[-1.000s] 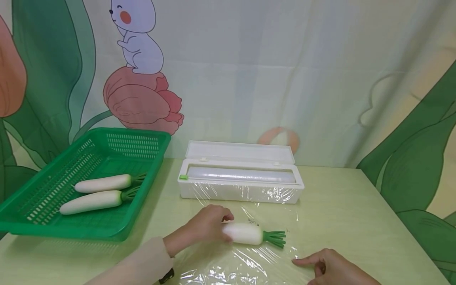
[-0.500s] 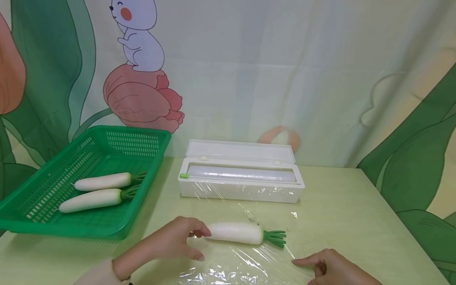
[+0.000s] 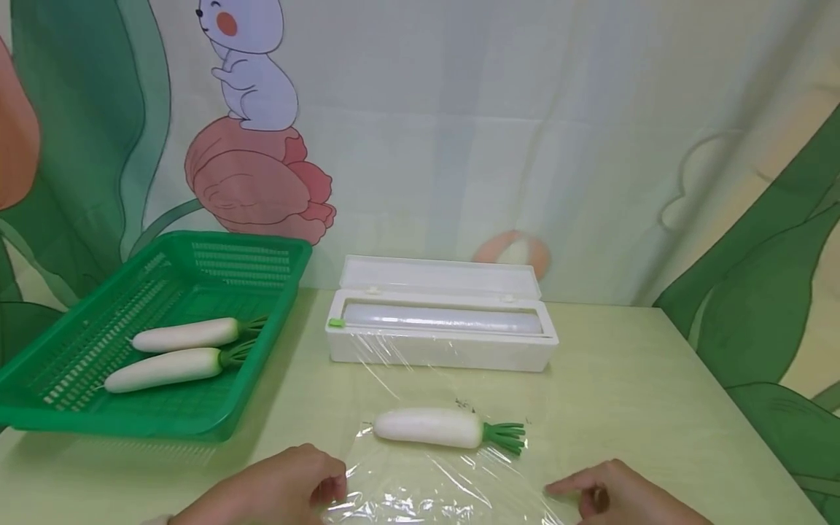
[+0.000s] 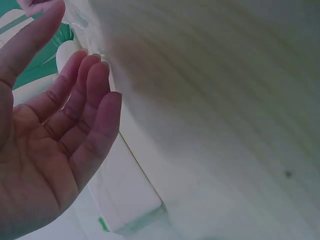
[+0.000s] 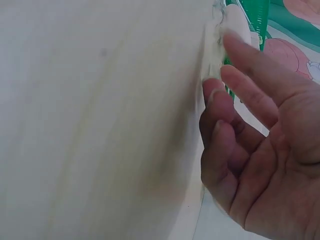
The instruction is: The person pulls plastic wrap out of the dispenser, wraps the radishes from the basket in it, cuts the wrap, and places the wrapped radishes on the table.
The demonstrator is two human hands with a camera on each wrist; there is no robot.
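Observation:
A white radish (image 3: 429, 427) with green stalks lies on clear plastic wrap (image 3: 420, 503), stalks pointing right. The wrap runs forward from a roll (image 3: 442, 319) in an open white dispenser box (image 3: 440, 352). My left hand (image 3: 289, 485) is at the wrap's left front edge, apart from the radish; in the left wrist view its fingers (image 4: 82, 115) are loosely bent, thumb well apart. At the wrap's right edge, my right hand (image 3: 613, 496) has its index finger extended with the tip at the film, other fingers curled. Whether that tip presses the film is unclear.
A green perforated basket (image 3: 230, 415) on the left holds two more white radishes (image 3: 164, 370). The dispenser's lid (image 3: 440, 277) is raised against the patterned backdrop (image 3: 407, 146). A small green slider (image 3: 337, 322) sits at the box's left end.
My left hand has let go of the radish and moved left and toward me, to the wrap's left edge. The radish lies where it was; my right hand has stayed almost in place.

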